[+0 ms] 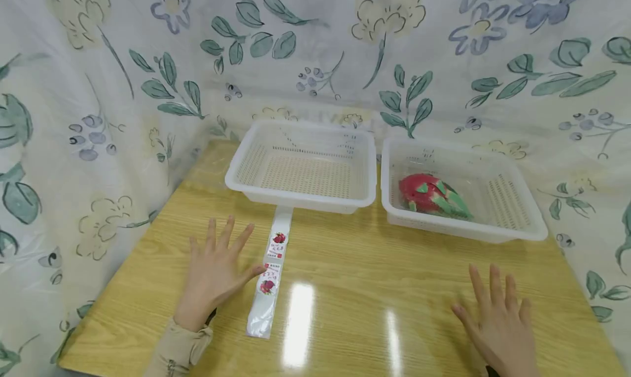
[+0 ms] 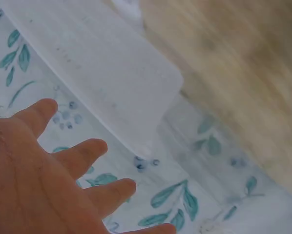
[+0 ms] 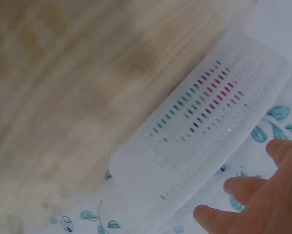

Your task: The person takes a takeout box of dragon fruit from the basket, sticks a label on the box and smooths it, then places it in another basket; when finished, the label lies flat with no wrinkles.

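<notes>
Bag strip: a long, narrow plastic bag strip with red fruit labels lies flat on the bench, lower centre of the head view; its long axis runs from near the bottom edge up to the empty basket, its far end tucked at that basket's front rim.
Left hand: the left hand rests palm down just left of the strip, fingers spread and straight, grasping nothing; its thumb tip touches or nearly touches the strip's edge.
Right hand: the right hand, lower right, is flat with fingers released and holds nothing, well apart from the strip.
Nearer hand: the left, with the strip to its right.
Empty basket: white slotted basket, upper centre.
Fruit basket: a second white basket to its right holds a red dragon fruit.
Backdrop: flowered cloth hangs behind and at both sides.
</notes>
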`<state>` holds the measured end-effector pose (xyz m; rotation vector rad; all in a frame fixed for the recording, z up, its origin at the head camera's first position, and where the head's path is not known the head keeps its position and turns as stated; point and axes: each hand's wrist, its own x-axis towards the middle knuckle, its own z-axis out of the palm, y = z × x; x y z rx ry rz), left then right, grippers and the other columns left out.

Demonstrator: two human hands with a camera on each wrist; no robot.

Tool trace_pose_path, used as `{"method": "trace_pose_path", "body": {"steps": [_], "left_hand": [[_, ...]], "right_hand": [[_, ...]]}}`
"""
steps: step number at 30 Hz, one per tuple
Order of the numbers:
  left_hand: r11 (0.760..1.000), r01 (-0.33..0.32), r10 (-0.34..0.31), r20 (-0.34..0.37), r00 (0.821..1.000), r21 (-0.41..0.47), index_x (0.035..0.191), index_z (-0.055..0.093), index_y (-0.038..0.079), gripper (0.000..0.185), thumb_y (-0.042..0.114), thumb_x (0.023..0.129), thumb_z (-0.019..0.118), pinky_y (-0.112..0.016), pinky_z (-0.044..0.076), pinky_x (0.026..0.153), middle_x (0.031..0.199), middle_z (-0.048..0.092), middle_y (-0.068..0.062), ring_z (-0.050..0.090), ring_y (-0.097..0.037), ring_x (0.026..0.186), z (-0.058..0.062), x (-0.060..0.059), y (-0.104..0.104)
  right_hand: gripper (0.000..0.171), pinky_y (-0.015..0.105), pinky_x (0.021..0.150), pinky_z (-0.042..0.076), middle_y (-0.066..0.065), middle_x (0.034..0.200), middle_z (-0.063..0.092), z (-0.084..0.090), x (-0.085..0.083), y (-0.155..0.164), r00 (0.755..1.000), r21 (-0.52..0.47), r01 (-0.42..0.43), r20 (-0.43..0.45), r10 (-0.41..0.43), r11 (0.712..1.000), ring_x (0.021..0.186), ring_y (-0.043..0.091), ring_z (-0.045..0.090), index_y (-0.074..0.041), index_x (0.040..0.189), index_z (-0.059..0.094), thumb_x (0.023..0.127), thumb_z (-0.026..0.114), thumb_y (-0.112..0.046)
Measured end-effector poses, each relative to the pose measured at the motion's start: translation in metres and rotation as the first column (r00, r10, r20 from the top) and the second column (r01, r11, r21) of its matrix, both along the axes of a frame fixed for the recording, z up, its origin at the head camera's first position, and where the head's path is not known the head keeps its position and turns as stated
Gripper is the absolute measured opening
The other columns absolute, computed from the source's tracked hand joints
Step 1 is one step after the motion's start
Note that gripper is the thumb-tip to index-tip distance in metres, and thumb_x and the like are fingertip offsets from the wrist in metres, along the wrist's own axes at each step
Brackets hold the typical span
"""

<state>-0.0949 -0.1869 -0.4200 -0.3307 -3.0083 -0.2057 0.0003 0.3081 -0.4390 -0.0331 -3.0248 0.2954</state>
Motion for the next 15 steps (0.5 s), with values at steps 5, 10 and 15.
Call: {"method": "trace_pose_path", "body": {"steps": [5,10,15], "left_hand": [[0.998,0.060,-0.061,0.020,0.998,0.025,0.154,0.023,0.033,0.087,0.074,0.082,0.050,-0.076,0.007,0.110,0.161,0.020,-0.017,0.011,-0.051,0.146,0.006,-0.016,0.027],[0.988,0.153,-0.153,0.008,0.988,0.030,0.154,0.023,0.034,0.087,0.074,0.082,0.051,-0.074,0.012,0.111,0.162,0.018,-0.013,0.013,-0.047,0.147,0.008,-0.032,0.061],[0.972,0.229,-0.230,0.008,0.973,0.058,0.155,0.022,0.031,0.085,0.070,0.085,0.051,-0.074,0.015,0.111,0.163,0.015,-0.010,0.010,-0.044,0.148,0.013,-0.044,0.093]], "right_hand": [[0.079,0.079,0.106,-0.001,0.024,0.161,-0.004,0.010,-0.016,0.002,0.999,0.003,-0.032,-0.039,0.032,0.999,0.143,0.057,-0.001,-0.023,0.157,0.001,0.098,0.045,-0.051],[0.079,0.079,0.106,0.002,0.024,0.161,-0.003,0.018,-0.030,0.004,0.998,0.004,-0.049,-0.050,0.049,0.999,0.144,0.054,-0.005,-0.023,0.157,0.001,0.098,0.044,-0.052],[0.078,0.079,0.105,0.008,0.026,0.161,0.004,0.028,-0.048,0.008,0.993,0.026,-0.073,-0.088,0.075,0.997,0.144,0.055,0.002,-0.020,0.157,0.005,0.098,0.043,-0.054]]}}
